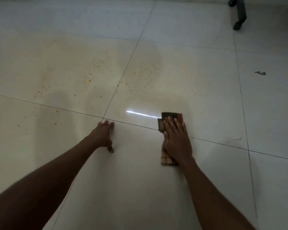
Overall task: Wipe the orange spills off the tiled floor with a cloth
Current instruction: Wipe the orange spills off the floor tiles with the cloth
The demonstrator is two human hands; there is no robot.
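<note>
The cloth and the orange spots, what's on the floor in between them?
Head view: only bare shiny tile with a bright light streak lies between the cloth and orange spots.

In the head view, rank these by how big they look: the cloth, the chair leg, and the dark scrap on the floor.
1. cloth, partly hidden under the right hand
2. chair leg, farther away and cut off by the frame, so its place is unsure
3. dark scrap, clearly smallest
</note>
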